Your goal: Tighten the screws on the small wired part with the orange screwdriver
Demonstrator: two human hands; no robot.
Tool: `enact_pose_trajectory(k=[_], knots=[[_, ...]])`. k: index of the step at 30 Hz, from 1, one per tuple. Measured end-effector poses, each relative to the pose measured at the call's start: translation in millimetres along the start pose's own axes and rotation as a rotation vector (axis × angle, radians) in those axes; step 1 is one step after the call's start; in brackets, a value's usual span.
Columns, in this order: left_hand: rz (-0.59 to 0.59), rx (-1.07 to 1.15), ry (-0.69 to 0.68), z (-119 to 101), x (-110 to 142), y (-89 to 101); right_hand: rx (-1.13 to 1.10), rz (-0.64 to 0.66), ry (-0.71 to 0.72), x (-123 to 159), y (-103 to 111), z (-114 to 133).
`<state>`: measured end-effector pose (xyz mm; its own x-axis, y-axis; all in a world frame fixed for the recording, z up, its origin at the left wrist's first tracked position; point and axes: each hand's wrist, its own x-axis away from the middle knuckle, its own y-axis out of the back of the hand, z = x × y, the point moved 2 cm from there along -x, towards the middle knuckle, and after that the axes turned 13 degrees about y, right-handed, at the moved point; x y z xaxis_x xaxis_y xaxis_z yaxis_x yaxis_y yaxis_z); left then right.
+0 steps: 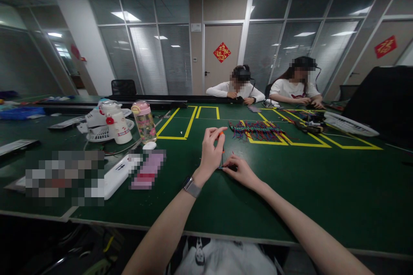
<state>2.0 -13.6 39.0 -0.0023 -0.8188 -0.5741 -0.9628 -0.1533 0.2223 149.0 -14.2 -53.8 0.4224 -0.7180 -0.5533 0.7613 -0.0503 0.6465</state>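
Observation:
My left hand (211, 151), with a watch on its wrist, is raised a little over the green table with its fingers closed round the top of a slim screwdriver (223, 151). Orange shows on the screwdriver's handle, and its dark shaft points down. Below it, a small dark part (220, 167) lies at table height, too small to make out fully. My right hand (239, 169) rests on the table, pinching that part at its right side. Just beyond my hands is a long heap of red, blue and black wires (258, 131) with small green pieces along its middle.
Left of my hands stand a pink-lidded bottle (144, 123), a white bottle (118, 124) and a long white case (121, 174). Yellow tape outlines (174, 138) mark the table (290, 206). Two people work at the far side. A white basket (351, 123) sits far right.

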Motion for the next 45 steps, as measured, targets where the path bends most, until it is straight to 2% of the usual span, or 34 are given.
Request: enact_pose_trajectory(k=[3,11,18,24,31,37,40,45], knots=[[0.026,0.044,-0.019,0.5,0.0,-0.6,0.003,0.002,0.003,-0.1,-0.2,-0.3],[-0.031,-0.027,-0.013,0.9,1.9,-2.2,0.023,0.002,0.001,-0.4,-0.3,0.7],[0.009,-0.001,-0.051,-1.6,2.8,-2.6,0.007,0.0,-0.004,-0.4,0.6,2.0],[-0.064,-0.068,-0.07,-1.6,4.2,-2.2,0.01,0.0,0.005,-0.2,0.8,1.2],[0.045,0.005,-0.066,-1.9,3.2,-3.6,0.005,-0.004,-0.002,-0.5,0.6,1.7],[-0.061,-0.067,-0.036,-0.5,3.0,-2.0,0.005,-0.003,-0.001,-0.2,0.4,1.6],[-0.044,-0.056,-0.002,2.7,1.3,-2.6,0.01,-0.003,-0.005,-0.3,0.3,1.1],[-0.009,0.0,-0.041,3.8,-0.8,-2.7,0.02,0.004,-0.012,-0.6,0.2,0.6]])
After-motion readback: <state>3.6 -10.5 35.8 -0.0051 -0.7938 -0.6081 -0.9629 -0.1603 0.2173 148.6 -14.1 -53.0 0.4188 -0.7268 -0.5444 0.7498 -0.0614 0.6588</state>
